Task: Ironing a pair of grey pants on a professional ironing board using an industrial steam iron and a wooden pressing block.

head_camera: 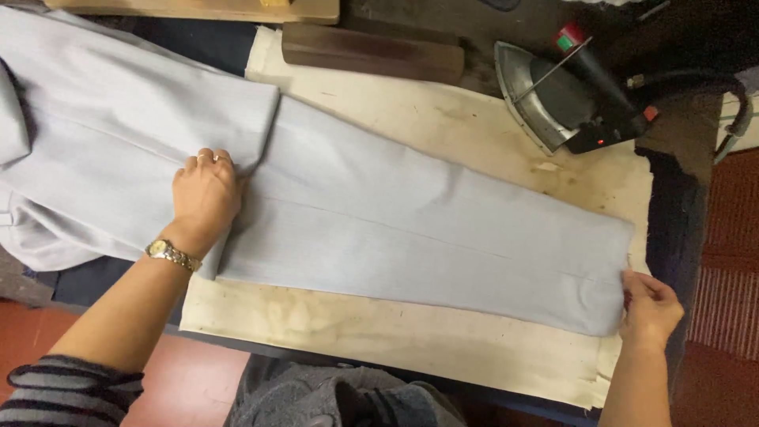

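Single head-worn view, looking steeply down from close above onto the stained cream padded pressing board (443, 332). The wearer's forearms enter from the bottom edge. No second view.

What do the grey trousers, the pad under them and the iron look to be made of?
Trousers: seemingly fine woven cloth, matte, faint ribbing. Pad cover: cream cotton-like fabric, stained brownish. Iron: dull grey metal sole, dark probably plastic handle.

A steam iron (563, 101) rests tilted near the far right corner of the ironing board, just off the stained cream pressing cloth (411, 332). A dark wooden block (371, 51) lies along the far edge, with a pale wooden board (198, 9) beyond it to the left.
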